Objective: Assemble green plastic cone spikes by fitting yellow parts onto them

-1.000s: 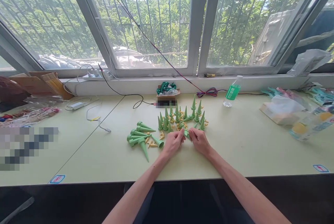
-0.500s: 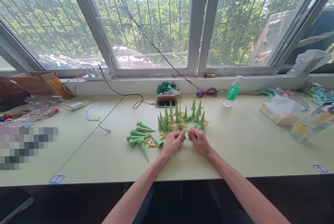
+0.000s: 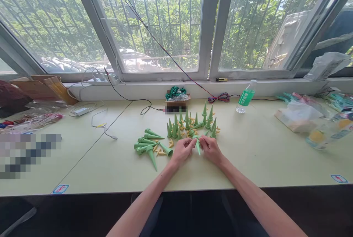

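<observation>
Swung round since the earlier frames, the held green spike (image 3: 198, 148) is now seen with its long tapered end pointing toward the near table edge, where only a short part of it was shown between the hands before. By this, it can be judged, the piece is being turned in the fingers, and the handling of it is not yet finished. Its wider end is pinched by the left hand (image 3: 184, 150), thumb and fingers drawn narrow around it. By the right hand (image 3: 211, 149), closed fingertips are brought up against the spike's right side; whether the spike or some small part is gripped by them cannot be told. Both hands are kept in nearly the same place as before.

Just beyond the held green spike, a cluster of standing green spikes (image 3: 210, 115) is spread, with small yellow pieces (image 3: 171, 143) scattered among and beside them. To the left of the held green spike, loose green spikes (image 3: 151, 157) are laid on the table (image 3: 248, 167). Farther beyond it, a small cardboard box (image 3: 178, 102) is placed, and a bottle (image 3: 246, 99) is seen beyond it to the right
</observation>
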A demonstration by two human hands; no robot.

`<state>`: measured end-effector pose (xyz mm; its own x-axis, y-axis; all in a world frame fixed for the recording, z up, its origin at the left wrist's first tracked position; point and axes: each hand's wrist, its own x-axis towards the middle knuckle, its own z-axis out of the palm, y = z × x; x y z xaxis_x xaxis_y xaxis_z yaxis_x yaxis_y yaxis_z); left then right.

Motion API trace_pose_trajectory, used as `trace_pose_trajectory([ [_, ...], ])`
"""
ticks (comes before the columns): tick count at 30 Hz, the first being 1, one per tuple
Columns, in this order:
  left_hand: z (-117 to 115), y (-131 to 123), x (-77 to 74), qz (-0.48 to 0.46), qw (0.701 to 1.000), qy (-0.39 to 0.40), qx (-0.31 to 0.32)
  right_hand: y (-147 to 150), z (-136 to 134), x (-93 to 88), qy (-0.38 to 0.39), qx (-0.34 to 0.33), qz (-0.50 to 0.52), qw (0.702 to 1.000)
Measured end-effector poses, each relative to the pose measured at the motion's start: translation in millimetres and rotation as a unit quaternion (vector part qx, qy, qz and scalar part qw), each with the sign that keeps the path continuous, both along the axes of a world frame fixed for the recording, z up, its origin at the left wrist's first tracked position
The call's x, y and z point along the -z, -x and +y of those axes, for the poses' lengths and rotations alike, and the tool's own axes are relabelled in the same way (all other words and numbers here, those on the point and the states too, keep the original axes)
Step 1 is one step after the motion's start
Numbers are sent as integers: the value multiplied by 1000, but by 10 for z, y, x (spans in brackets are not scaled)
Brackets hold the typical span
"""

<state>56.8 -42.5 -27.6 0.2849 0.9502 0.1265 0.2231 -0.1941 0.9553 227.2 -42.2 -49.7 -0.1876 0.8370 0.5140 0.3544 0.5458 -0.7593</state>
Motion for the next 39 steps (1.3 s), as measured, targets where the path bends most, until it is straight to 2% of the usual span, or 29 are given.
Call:
trace_pose_trajectory([
  [12, -1, 10, 31, 22, 998, -62, 0, 5, 9, -6, 22, -1, 8, 1000],
  [27, -24, 1, 38, 9, 996, -87, -13, 17, -1, -16, 29, 7, 6, 1000],
  [36, -13, -36, -7, -97, 995, -20, 29, 31, -8, -48, 47, 1, 13, 999],
  [39, -5, -47, -14, -128, 991, 14, 26, 28, -7, -52, 48, 8, 7, 999],
])
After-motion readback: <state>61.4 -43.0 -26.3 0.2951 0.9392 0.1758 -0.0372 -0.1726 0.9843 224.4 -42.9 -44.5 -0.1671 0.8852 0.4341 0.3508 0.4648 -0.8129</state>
